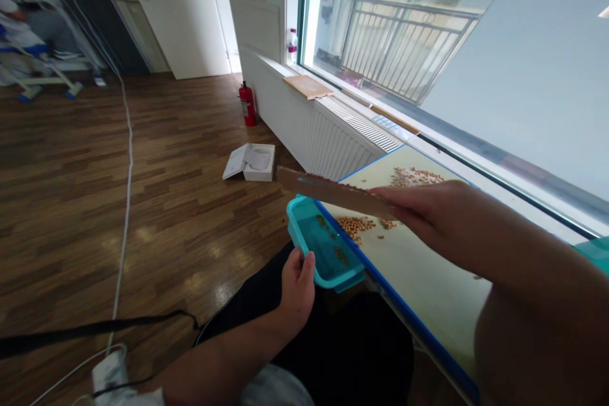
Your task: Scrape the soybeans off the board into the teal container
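Note:
My left hand (297, 282) grips the near rim of a turquoise plastic tray (311, 242), held just below the edge of a pale table (423, 273) with a blue border. A few brown beans lie inside the tray. My right hand (423, 209) is closed on one end of a long brown cardboard strip (328, 189), which lies across the table edge above the tray. A heap of small brown beans (354, 225) sits on the table beside the strip. A second scatter of beans (413, 176) lies farther back on the table.
A white radiator (318, 133) runs under the window on the right. A red fire extinguisher (247, 103) and an open white box (252, 162) stand on the wooden floor. A white cable (126, 190) crosses the floor. Another person's figure shows blurred at far left.

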`<state>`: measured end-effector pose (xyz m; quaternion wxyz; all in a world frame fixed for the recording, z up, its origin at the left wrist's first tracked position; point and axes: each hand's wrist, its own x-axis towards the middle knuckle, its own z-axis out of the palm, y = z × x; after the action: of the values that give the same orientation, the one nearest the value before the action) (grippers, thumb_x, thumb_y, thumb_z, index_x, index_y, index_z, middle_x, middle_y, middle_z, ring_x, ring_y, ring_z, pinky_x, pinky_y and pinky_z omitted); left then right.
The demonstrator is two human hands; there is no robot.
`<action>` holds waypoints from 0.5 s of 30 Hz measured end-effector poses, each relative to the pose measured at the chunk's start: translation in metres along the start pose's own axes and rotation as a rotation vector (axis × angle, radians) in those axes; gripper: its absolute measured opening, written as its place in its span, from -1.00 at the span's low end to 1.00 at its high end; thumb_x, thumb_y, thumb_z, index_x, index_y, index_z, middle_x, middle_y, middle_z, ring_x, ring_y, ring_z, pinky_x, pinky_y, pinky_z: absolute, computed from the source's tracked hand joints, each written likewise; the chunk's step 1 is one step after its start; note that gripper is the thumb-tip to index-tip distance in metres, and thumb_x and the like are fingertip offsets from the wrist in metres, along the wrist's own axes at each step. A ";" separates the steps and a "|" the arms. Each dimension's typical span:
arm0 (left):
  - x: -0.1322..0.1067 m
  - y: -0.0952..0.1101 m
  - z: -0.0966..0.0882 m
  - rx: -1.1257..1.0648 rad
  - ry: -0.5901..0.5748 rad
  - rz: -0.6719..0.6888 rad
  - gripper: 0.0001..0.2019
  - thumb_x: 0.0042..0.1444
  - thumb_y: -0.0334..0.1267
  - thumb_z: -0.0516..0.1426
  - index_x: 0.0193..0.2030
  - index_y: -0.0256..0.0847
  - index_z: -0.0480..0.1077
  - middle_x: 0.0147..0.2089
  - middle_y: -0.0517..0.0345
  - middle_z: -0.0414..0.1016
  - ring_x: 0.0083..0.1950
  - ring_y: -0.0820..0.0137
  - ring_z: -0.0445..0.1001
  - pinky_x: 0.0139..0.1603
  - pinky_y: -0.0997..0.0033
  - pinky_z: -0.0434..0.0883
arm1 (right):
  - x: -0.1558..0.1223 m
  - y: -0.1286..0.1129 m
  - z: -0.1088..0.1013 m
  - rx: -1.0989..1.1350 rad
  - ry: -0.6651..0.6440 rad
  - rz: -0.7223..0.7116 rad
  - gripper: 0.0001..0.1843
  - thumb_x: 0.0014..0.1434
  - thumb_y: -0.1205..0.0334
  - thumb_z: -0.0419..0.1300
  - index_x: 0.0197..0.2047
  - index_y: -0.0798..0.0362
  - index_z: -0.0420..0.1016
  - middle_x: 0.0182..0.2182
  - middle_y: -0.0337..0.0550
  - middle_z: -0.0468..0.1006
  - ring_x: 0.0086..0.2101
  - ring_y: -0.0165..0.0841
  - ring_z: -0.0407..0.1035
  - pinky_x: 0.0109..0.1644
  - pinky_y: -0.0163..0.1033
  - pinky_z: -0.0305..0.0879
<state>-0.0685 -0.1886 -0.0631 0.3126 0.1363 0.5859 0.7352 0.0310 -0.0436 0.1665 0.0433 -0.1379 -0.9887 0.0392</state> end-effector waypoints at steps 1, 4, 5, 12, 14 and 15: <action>0.000 0.001 0.000 -0.004 -0.004 -0.009 -0.74 0.05 -0.05 0.11 -0.41 -0.24 0.34 -0.45 0.21 0.32 -0.42 0.47 0.26 -0.38 0.49 0.27 | -0.003 0.000 -0.004 -0.025 0.023 0.037 -0.65 0.20 0.18 -0.06 -0.03 -0.11 0.44 -0.30 -0.21 0.58 -0.37 -0.33 0.43 -0.33 -0.27 0.24; 0.000 0.000 -0.002 -0.006 -0.031 -0.040 -0.73 0.02 -0.05 0.13 -0.44 -0.24 0.33 -0.47 0.21 0.30 -0.44 0.47 0.24 -0.40 0.49 0.26 | -0.009 -0.002 -0.016 -0.097 0.092 0.141 -0.67 0.21 0.13 -0.07 -0.06 -0.09 0.44 -0.34 -0.19 0.56 -0.44 -0.34 0.40 -0.41 -0.26 0.19; 0.000 -0.001 -0.003 0.003 -0.035 -0.047 -0.73 0.02 -0.05 0.13 -0.45 -0.24 0.32 -0.49 0.22 0.29 -0.45 0.48 0.23 -0.41 0.49 0.25 | -0.011 -0.002 -0.019 -0.121 0.110 0.174 -0.68 0.21 0.13 -0.06 -0.07 -0.09 0.43 -0.37 -0.18 0.55 -0.46 -0.35 0.39 -0.43 -0.26 0.17; 0.001 -0.006 -0.008 0.008 -0.079 -0.041 -0.74 0.05 -0.06 0.11 -0.43 -0.23 0.30 -0.48 0.24 0.26 -0.43 0.47 0.22 -0.41 0.50 0.25 | -0.020 -0.020 -0.019 -0.298 0.128 0.498 -0.69 0.17 0.17 -0.05 -0.13 0.02 0.44 -0.54 -0.10 0.49 -0.56 -0.33 0.33 -0.50 -0.24 0.11; 0.001 -0.007 -0.009 0.005 -0.100 -0.032 -0.74 0.06 -0.05 0.10 -0.43 -0.24 0.30 -0.47 0.23 0.27 -0.42 0.47 0.23 -0.40 0.50 0.25 | -0.025 -0.026 -0.012 -0.324 0.098 0.550 -0.67 0.17 0.20 -0.07 -0.09 0.04 0.43 -0.48 -0.09 0.52 -0.53 -0.32 0.36 -0.48 -0.25 0.13; 0.001 -0.007 -0.010 0.007 -0.103 -0.028 -0.73 0.06 -0.05 0.10 -0.44 -0.24 0.30 -0.47 0.23 0.26 -0.43 0.47 0.22 -0.41 0.50 0.25 | -0.028 -0.029 -0.008 -0.338 0.079 0.577 -0.66 0.17 0.22 -0.07 -0.07 0.05 0.41 -0.45 -0.09 0.54 -0.52 -0.31 0.37 -0.47 -0.25 0.14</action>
<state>-0.0727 -0.1948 -0.0731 0.3519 0.1668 0.5735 0.7207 0.0506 -0.0788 0.1753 0.0451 -0.4186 -0.8990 -0.1202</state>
